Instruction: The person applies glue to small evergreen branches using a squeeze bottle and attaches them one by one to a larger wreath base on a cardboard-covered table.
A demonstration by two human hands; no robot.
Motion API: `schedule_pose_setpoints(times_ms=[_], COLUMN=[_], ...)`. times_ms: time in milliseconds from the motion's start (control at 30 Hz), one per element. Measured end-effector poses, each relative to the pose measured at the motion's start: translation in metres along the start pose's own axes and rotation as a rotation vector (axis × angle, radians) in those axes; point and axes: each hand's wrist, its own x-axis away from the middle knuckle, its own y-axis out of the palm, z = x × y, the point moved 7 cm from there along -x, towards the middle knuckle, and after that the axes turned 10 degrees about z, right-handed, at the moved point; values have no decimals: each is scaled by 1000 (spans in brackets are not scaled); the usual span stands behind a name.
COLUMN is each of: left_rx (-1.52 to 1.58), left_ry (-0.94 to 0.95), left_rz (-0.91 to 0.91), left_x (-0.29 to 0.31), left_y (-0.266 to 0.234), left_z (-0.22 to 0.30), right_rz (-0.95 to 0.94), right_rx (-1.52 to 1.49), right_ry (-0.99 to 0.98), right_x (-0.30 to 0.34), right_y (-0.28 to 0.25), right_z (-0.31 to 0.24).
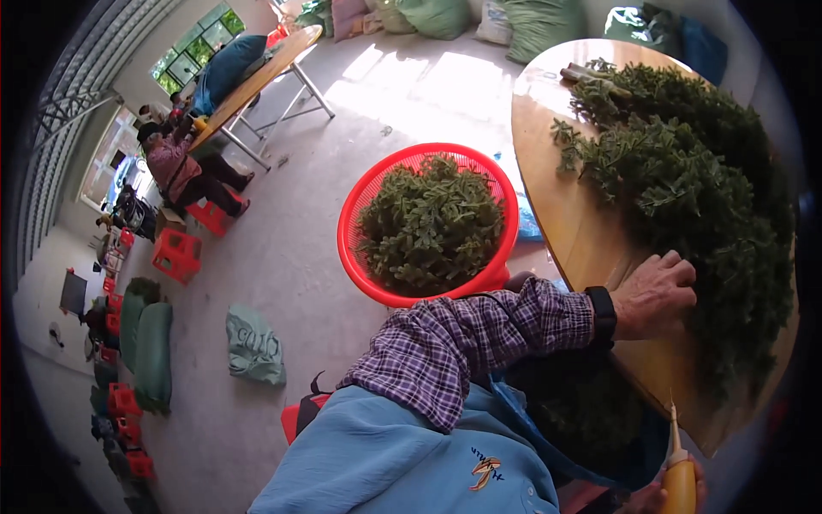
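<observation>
My left hand (658, 295), with a dark band at the wrist, is over the wooden table (591, 231) at the edge of a big heap of green artificial sprigs (685, 163). Its fingers are curled together, and what they hold, if anything, is hidden. At the lower right, my right hand (700, 487) is wrapped round a yellow squeeze bottle (680, 487) with a pale, thin pointed nozzle turned upward. Part of that hand is behind the bottle and cut off by the view. A red plastic basket (349, 248) full of similar green sprigs stands left of the table.
Below my left forearm, a blue bag (646, 454) holds dark greenery. A pale green sack (255, 347) lies on the floor. Another person (171, 163) sits at a far table (257, 79) near red stools (177, 254). Stuffed sacks (544, 26) line the back wall.
</observation>
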Motion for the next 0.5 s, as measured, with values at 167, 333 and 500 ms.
schedule_pose_setpoints(times_ms=[167,333,500], left_rx=[-226,-50,136], left_ry=[-173,-137,-184], left_rz=[-65,-142,-94], left_x=[-20,-21,-8], left_y=[30,21,4], left_z=[-57,-60,-46], right_rz=[12,171,155], right_rx=[86,121,-154], right_ry=[46,20,-71], right_x=[-5,-1,-8], right_y=[-13,-44,-18], right_z=[8,8,-3])
